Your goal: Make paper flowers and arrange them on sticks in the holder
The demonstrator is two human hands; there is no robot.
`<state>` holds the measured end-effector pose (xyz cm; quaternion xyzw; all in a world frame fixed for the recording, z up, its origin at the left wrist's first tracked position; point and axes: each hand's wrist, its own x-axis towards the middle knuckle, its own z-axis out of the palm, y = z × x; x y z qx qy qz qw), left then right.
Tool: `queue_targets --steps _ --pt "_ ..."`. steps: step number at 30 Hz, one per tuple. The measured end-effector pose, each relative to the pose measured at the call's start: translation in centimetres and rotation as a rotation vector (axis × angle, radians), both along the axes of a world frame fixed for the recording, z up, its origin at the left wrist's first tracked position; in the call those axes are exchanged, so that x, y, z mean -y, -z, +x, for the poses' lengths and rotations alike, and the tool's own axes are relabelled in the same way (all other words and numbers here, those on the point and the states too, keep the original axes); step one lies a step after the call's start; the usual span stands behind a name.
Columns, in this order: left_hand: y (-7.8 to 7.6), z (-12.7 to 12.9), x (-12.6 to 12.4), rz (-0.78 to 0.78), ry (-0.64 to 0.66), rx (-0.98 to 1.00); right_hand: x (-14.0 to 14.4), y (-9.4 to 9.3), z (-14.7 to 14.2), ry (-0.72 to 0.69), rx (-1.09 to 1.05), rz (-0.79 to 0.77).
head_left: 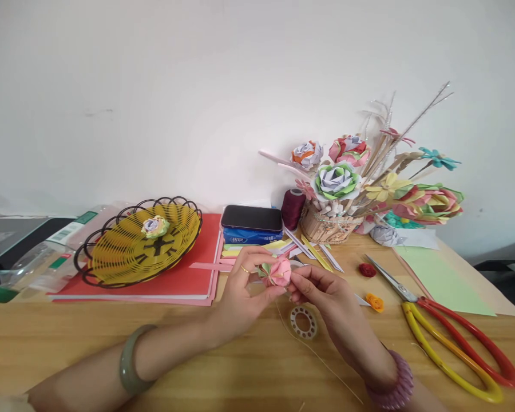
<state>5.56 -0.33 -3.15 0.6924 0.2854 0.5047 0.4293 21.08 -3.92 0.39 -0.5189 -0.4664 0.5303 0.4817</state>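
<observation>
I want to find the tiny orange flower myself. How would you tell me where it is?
Start at the big scissors with red and yellow handles on the right of the wooden table. Just left of their blades lies the small orange paper rose. A dark red rose sits behind it; the orange one is nearer the table's front edge.

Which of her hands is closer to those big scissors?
Right. The right hand is beside the pink paper flower, on the side toward the scissors; the left hand is farther away, across the flower.

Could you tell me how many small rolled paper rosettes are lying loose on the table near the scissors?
2: a dark red rosette just left of the scissors' blades, and an orange rosette nearer the camera, beside the right hand. Others may be hidden behind the hands.
</observation>
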Motion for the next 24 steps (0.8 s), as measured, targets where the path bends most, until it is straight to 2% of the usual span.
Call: queue_targets --steps 7,11,18,24 --pt "-0.2 -0.1 0.1 -0.013 0.005 0.001 0.2 -0.3 -0.1 -0.037 0.233 0.123" --pt "-0.1 0.0 0.1 -0.044 -0.003 0.009 0.2 -0.6 0.0 -0.057 0.302 0.14" --pt "-0.1 0.0 0.0 -0.006 -0.017 0.004 -0.3 -1.6 1.0 -0.163 0.084 -0.09" --pt "-0.4 0.0 0.1 0.001 0.008 0.008 -0.6 -1.4 1.8 -0.217 -0.042 -0.152"
